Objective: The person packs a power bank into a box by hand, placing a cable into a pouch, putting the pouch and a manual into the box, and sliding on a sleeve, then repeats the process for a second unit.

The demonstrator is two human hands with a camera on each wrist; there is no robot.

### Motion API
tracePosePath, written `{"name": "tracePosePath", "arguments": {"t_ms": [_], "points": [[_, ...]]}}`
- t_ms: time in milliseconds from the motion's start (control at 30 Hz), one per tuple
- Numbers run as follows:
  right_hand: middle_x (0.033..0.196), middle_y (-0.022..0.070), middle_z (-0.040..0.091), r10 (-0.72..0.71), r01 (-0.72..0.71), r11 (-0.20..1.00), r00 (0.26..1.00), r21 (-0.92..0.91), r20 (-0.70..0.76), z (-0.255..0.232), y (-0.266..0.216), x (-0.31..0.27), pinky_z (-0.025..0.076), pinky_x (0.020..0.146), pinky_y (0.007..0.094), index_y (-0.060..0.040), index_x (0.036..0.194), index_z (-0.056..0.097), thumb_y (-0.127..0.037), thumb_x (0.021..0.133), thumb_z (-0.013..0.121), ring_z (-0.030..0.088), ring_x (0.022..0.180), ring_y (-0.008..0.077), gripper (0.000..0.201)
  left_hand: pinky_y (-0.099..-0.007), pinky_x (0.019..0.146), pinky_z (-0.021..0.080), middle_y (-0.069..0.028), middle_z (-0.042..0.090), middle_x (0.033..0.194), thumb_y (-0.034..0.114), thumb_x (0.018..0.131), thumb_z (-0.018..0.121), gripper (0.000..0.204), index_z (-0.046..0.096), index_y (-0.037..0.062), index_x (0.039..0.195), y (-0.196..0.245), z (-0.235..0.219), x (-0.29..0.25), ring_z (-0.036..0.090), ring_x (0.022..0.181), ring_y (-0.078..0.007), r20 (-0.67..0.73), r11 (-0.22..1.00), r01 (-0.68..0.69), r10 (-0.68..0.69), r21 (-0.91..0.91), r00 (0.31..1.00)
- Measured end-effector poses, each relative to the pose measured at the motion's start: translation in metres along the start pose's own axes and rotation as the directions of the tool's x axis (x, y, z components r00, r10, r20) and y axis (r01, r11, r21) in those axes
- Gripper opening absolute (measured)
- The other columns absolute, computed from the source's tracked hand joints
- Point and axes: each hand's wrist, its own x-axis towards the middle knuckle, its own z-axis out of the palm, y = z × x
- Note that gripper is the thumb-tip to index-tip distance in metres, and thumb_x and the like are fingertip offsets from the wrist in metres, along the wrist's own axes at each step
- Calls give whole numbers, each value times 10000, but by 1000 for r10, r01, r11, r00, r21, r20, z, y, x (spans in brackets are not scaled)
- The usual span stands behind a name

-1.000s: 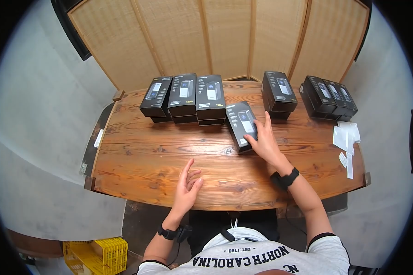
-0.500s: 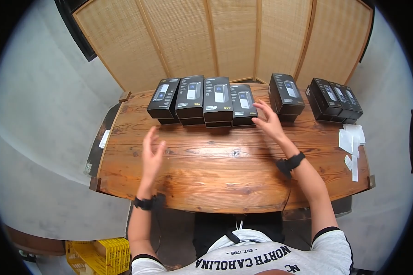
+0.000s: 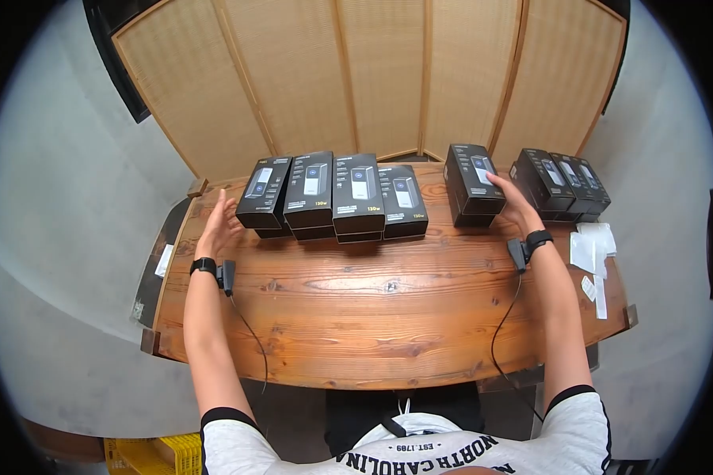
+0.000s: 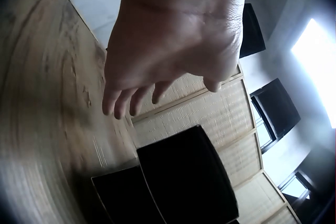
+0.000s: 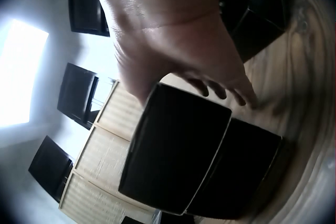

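Observation:
My left hand [image 3: 221,224] is beside the left end of a row of black boxes, palm toward them, fingers extended. Nearest to it is the leftmost box [image 3: 261,188], stacked on another; in the left wrist view a gap shows between the hand and a dark box [image 4: 186,174]. Two more stacked boxes and a lower fourth box [image 3: 404,202] continue the row. My right hand [image 3: 518,210] is at the right side of a separate two-high stack, its thumb over the edge of the upper box [image 3: 469,178]. In the right wrist view its fingers extend past that dark box [image 5: 176,148].
Several smaller-looking black boxes [image 3: 548,178] stand at the back right of the wooden table [image 3: 356,317]. White paper pieces [image 3: 590,249] lie before them. A folding screen [image 3: 380,79] rises behind the table. A yellow crate [image 3: 154,455] is on the floor at left.
The fourth box went from tilted in front to lined up in the row, and my right hand left it for the stack farther right. My left hand moved left and forward to the row's end.

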Motion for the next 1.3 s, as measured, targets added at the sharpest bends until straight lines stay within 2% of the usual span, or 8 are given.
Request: {"name": "tracePosePath", "arguments": {"t_ms": [67,167,300,400,667,800,1200,1300], "points": [[1218,118,669,40,-40,999,999,24,-1,10,2,3,497,953,436,-22,1352,543,-421,948,676,613,1141,241,584,-495,1124,332,-178,443,1544,793,910,478,971,371,81,1562,1,14,1,465,1365,-304,103,999,22,-18,-36,995],[1207,97,675,105,-106,994,993,4,60,49,3,-10,499,942,360,2,1350,542,-388,977,649,640,1079,199,550,-453,984,451,-93,651,1292,584,971,600,639,591,60,1336,18,51,-18,587,1174,-235,193,976,74,-33,-205,981],[1207,102,673,140,-132,987,987,-92,80,83,18,-11,514,927,342,-2,1330,572,-406,978,653,643,1080,188,542,-413,938,484,-94,669,1251,457,970,653,520,609,61,1304,14,55,-11,618,1122,-218,236,972,126,-77,-199,969],[1200,106,678,26,-15,992,996,-127,80,94,20,-7,540,881,316,1,1326,577,-404,998,626,657,1055,180,523,-414,927,488,-102,674,1238,446,972,651,517,608,48,1300,12,54,-15,629,1101,-224,206,973,106,-63,-206,976],[1165,95,691,3,-2,994,1000,-113,6,95,28,-7,521,879,291,-4,1302,605,-397,1042,551,658,995,151,474,-403,902,496,-94,690,1195,440,953,669,507,625,41,1264,17,50,-31,642,1050,-207,195,978,137,-106,-157,975],[1200,93,687,105,-103,987,994,-120,11,93,36,-7,513,874,282,-5,1350,581,-434,1047,532,650,1039,152,527,-402,907,496,-86,694,1187,436,951,674,500,628,46,1260,29,47,-50,644,1053,-199,177,979,165,-143,-121,974],[1129,96,679,160,-141,960,985,-241,65,98,43,-6,412,981,304,5,1242,676,-493,979,624,590,1075,162,565,-371,882,526,-55,717,1098,388,916,721,427,661,70,1195,46,53,-95,672,975,-169,-11,972,222,-224,-70,975],[1135,46,654,131,-101,951,988,-293,86,89,57,8,436,941,264,-21,1214,680,-378,992,657,585,1070,128,422,-353,850,535,-49,724,1046,365,919,719,372,672,75,1148,44,52,-94,681,934,-162,-36,976,205,-208,-68,977]]}}
